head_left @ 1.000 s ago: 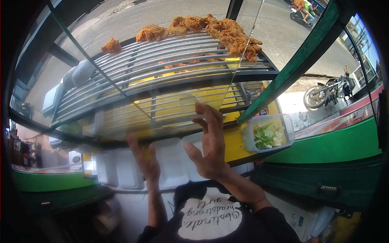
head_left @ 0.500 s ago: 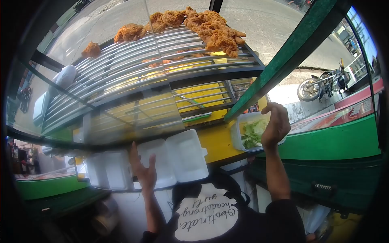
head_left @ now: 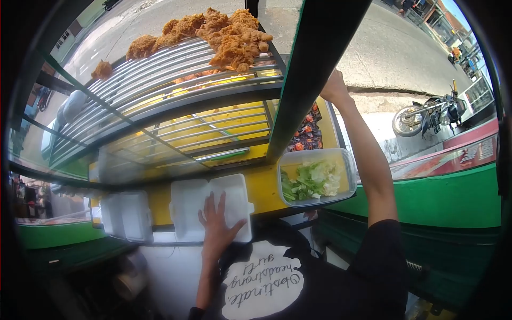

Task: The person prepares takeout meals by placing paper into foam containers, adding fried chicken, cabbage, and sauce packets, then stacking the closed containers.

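My left hand (head_left: 217, 221) lies with its fingers spread over the right half of an open white foam box (head_left: 190, 205) on the yellow counter. My right hand (head_left: 335, 88) reaches far forward beside the dark post (head_left: 314, 64), which hides its fingers; whether it holds anything cannot be seen. Below my right forearm stands a clear plastic tub (head_left: 349, 178) with cut lettuce (head_left: 314, 178) inside. Pieces of fried chicken (head_left: 234, 40) rest on the metal rack at the top, left of the post.
A second white foam box (head_left: 126, 216) sits at the left of the counter. The slatted rack (head_left: 176, 69) and a glass pane rise above the counter (head_left: 264, 192). Behind the tub is a stack of dark printed packaging or a picture (head_left: 306, 133). A motorcycle (head_left: 426, 114) is parked outside.
My left hand has moved right onto the open foam box, fingers spreading. My right hand has gone from above the lettuce tub up and forward, behind the post. The view has shifted right.
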A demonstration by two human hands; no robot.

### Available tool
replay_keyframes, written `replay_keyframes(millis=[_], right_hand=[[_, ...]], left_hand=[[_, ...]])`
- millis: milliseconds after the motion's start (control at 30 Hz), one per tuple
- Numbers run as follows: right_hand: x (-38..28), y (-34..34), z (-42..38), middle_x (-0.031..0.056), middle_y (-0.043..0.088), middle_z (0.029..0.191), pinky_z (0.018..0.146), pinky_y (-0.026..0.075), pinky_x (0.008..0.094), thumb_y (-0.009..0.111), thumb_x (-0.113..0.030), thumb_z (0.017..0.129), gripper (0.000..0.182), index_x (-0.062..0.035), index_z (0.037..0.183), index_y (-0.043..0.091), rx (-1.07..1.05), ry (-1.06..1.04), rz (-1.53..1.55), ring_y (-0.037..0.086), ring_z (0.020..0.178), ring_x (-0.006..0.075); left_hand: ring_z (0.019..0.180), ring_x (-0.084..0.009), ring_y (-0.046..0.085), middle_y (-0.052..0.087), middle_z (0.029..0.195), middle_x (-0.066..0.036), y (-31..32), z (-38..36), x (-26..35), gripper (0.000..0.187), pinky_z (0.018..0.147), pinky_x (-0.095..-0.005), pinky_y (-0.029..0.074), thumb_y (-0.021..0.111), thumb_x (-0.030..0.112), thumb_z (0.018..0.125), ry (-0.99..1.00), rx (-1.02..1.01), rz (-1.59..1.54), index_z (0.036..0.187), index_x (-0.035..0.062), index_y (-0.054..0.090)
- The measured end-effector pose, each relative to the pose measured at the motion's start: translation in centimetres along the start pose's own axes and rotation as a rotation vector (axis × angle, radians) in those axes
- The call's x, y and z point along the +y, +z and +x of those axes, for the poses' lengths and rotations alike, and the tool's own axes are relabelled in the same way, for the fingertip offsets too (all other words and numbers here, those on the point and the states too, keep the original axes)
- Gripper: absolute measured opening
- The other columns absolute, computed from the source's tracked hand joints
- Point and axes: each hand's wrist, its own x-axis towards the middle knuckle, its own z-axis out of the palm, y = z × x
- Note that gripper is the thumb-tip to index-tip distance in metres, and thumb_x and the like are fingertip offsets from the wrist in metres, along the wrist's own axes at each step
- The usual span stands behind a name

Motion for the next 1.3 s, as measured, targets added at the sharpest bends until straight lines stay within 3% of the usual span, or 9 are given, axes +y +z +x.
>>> replay_keyframes(millis=[167, 333, 500, 733, 867, 933, 1033, 1167, 1300], right_hand=[[3.9, 4.1, 3.1, 0.0156, 0.055, 0.128, 0.102, 0.040, 0.0479, 0.065, -0.023, 0.085, 0.071, -0.0133, 0.147, 0.033, 0.328, -0.205, -0.113, 0.045, 0.127, 0.0354], [1.8, 0.6, 0.6, 0.0151, 0.058, 0.125, 0.101, 0.041, 0.0485, 0.068, -0.020, 0.082, 0.068, -0.0120, 0.144, 0.039, 0.128, -0.039, 0.015, 0.050, 0.120, 0.0337], [1.1, -1.7, -3.6, 0.0152, 0.069, 0.086, 0.076, 0.053, 0.0341, 0.069, -0.021, 0.085, 0.029, -0.0001, 0.106, 0.069, 0.289, -0.092, 0.452, 0.067, 0.079, 0.0278], [-4.0, -6.7, -14.4, 0.0077, 0.066, 0.090, 0.068, 0.049, 0.0255, 0.065, -0.010, 0.092, 0.017, 0.0036, 0.100, 0.071, 0.679, -0.046, 0.628, 0.063, 0.084, 0.0117], [-8.6, -7.7, -23.1, 0.0122, 0.062, 0.101, 0.068, 0.055, 0.0332, 0.058, -0.008, 0.095, 0.018, 0.0051, 0.103, 0.068, 1.103, -0.030, 0.326, 0.061, 0.087, 0.0224], [-12.7, -7.5, -25.9, 0.0201, 0.059, 0.111, 0.063, 0.054, 0.0335, 0.052, -0.005, 0.097, 0.024, 0.0110, 0.114, 0.059, 1.230, -0.314, 0.486, 0.059, 0.089, 0.0300], [-16.0, -6.1, -29.5, 0.0177, 0.054, 0.114, 0.066, 0.055, 0.0362, 0.053, -0.006, 0.095, 0.022, 0.0034, 0.115, 0.059, 0.959, -0.617, 0.384, 0.055, 0.098, 0.0316], [-20.5, -2.9, -31.4, 0.0062, 0.059, 0.110, 0.078, 0.053, 0.0372, 0.073, -0.010, 0.080, 0.021, -0.0129, 0.100, 0.071, 0.529, -0.697, 0.382, 0.056, 0.098, 0.0248], [-22.4, 1.5, -32.3, 0.0090, 0.061, 0.111, 0.080, 0.053, 0.0354, 0.077, -0.013, 0.071, 0.031, -0.0111, 0.101, 0.072, 0.270, -0.762, 0.442, 0.059, 0.099, 0.0262]], left_hand=[[0.143, -0.0385, 0.025, 0.030, 0.153, -0.019, -1.2, 1.5, 2.6, 0.079, 0.115, -0.0544, 0.022, 0.076, 0.025, 0.082, 0.064, 0.230, -0.181, 0.148, 0.0142, 0.034], [0.138, -0.0340, 0.038, 0.033, 0.154, -0.013, -3.5, 4.2, 3.5, 0.065, 0.110, -0.0464, 0.038, 0.065, 0.007, 0.088, 0.238, 0.337, -0.561, 0.147, 0.0106, 0.037], [0.142, -0.0353, 0.030, 0.022, 0.159, -0.015, -4.8, 5.9, 2.6, 0.077, 0.111, -0.0502, 0.036, 0.056, 0.014, 0.094, 0.283, 0.399, -0.543, 0.156, 0.0184, 0.011], [0.144, -0.0346, 0.027, 0.018, 0.159, -0.016, -5.5, 5.7, 0.5, 0.078, 0.112, -0.0493, 0.033, 0.056, 0.012, 0.094, 0.286, 0.380, -0.569, 0.156, 0.0146, 0.008], [0.143, -0.0340, 0.029, 0.018, 0.159, -0.018, -6.5, 5.3, -1.4, 0.079, 0.111, -0.0482, 0.036, 0.058, 0.018, 0.095, 0.274, 0.387, -0.570, 0.155, 0.0093, 0.008], [0.142, -0.0341, 0.031, 0.018, 0.159, -0.019, -7.0, 5.0, -2.7, 0.080, 0.109, -0.0474, 0.038, 0.057, 0.033, 0.096, 0.257, 0.390, -0.584, 0.155, 0.0067, 0.010], [0.135, -0.0351, 0.041, 0.029, 0.154, -0.022, -8.2, 3.9, -3.2, 0.111, 0.102, -0.0473, 0.045, 0.053, 0.078, 0.079, 0.197, 0.305, -0.875, 0.153, 0.0046, 0.016], [0.113, -0.0322, 0.062, 0.053, 0.135, -0.022, -10.0, 1.8, -4.4, 0.123, 0.095, -0.0458, 0.050, 0.052, 0.088, 0.068, 0.371, -0.237, -1.354, 0.153, 0.0060, 0.018], [0.105, -0.0236, 0.064, 0.059, 0.129, -0.018, -9.4, 1.6, -5.9, 0.097, 0.088, -0.0385, 0.054, 0.074, 0.055, 0.079, 0.351, -0.316, -1.358, 0.150, 0.0050, 0.030]])
